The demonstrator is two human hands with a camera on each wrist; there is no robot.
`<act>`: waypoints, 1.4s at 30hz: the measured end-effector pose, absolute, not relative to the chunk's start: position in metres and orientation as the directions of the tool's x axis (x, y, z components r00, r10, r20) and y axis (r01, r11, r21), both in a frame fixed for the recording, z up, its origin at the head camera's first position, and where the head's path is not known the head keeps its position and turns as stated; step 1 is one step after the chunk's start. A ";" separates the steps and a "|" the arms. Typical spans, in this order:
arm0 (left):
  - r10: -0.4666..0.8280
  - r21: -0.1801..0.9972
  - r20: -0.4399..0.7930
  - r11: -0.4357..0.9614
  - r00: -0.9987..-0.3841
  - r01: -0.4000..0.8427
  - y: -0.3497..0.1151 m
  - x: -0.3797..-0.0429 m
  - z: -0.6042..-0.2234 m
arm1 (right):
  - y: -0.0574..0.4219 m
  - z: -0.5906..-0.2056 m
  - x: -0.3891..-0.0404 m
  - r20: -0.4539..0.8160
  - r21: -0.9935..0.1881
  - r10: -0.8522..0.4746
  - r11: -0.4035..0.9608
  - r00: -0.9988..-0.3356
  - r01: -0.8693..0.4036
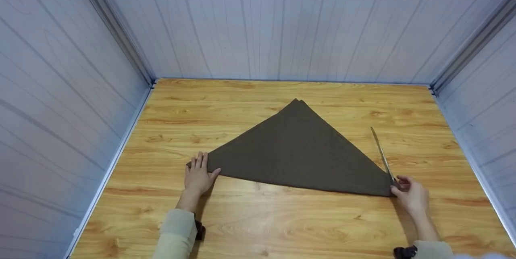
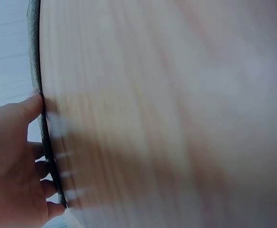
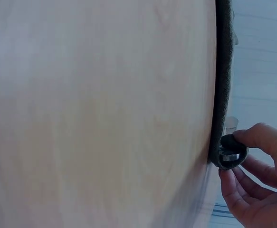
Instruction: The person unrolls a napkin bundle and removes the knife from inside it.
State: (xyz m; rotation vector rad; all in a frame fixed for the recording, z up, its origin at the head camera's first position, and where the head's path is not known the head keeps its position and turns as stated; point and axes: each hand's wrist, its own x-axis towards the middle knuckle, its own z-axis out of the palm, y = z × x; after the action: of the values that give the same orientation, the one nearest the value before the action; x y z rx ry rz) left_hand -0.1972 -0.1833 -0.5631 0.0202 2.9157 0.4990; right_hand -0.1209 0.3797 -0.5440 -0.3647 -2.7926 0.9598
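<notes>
A dark brown cloth (image 1: 290, 154) lies folded in a triangle, its peak pointing away from me and its long edge facing me. Fingers spread, my left hand (image 1: 198, 176) rests flat on its left corner, the thumb at the near edge. At the right corner my right hand (image 1: 414, 198) pinches the cloth between thumb and fingers. A long, thin, shiny strip (image 1: 381, 150) slants from that corner towards the back. In the right wrist view, the cloth's corner (image 3: 228, 137) curls around a shiny metallic end (image 3: 230, 156), held by my right fingers (image 3: 252, 190).
The wood-grain table (image 1: 258, 226) carries the cloth. Pale panelled walls (image 1: 262, 25) enclose it at the back and on both sides, with metal strips in the corners. Dark wrist bands (image 1: 199, 231) sit at both sleeve cuffs.
</notes>
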 end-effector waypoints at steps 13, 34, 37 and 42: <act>0.033 0.316 -0.170 0.949 -0.985 -0.023 -0.184 -0.197 -0.564 | 0.390 -0.547 -0.115 0.116 -0.602 0.280 0.783 -0.953 0.157; 0.031 0.314 -0.165 0.949 -0.986 -0.023 -0.181 -0.195 -0.562 | 0.394 -0.544 -0.110 0.094 -0.582 0.300 0.790 -0.949 0.192; 0.031 0.308 -0.166 0.951 -0.986 -0.022 -0.181 -0.195 -0.561 | 0.396 -0.544 -0.110 0.089 -0.582 0.313 0.786 -0.945 0.206; 0.038 0.309 -0.169 0.951 -0.985 -0.017 -0.181 -0.196 -0.561 | 0.400 -0.544 -0.109 0.072 -0.571 0.335 0.786 -0.939 0.237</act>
State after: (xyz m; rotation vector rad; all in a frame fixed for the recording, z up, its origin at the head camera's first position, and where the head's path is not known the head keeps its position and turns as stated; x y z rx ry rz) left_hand -0.1959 -0.1814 -0.5614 0.0160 2.9308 0.4658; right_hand -0.1089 0.4000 -0.5438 -0.4534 -2.8069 0.8634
